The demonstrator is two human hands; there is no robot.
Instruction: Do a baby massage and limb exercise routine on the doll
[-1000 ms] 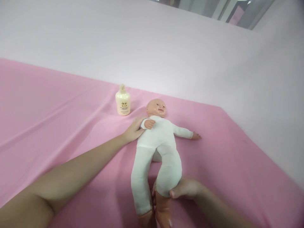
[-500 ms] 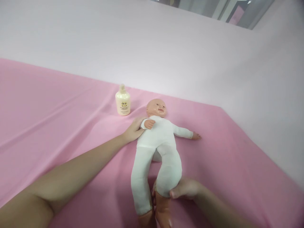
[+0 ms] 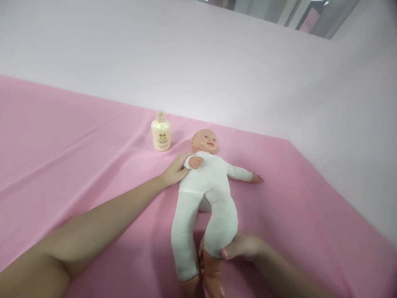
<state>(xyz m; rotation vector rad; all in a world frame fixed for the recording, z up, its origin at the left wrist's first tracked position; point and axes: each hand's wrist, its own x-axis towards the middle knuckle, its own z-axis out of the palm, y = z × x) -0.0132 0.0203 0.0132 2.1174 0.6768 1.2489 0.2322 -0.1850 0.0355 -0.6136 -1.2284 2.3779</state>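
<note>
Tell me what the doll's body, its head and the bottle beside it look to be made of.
The white-bodied baby doll's torso and legs look like soft stuffed matte cloth: it dents and creases where the right hand grips the calf. Its peach head looks like glossy moulded plastic or vinyl, with highlights. The cream squat bottle seems smooth opaque plastic. The left hand rests at the doll's shoulder.

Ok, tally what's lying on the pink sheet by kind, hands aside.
Doll: 1, on its back, left hand at its shoulder, right hand gripping a lower leg.
Bottle: 1, cream, upright.
Total: 2
</note>
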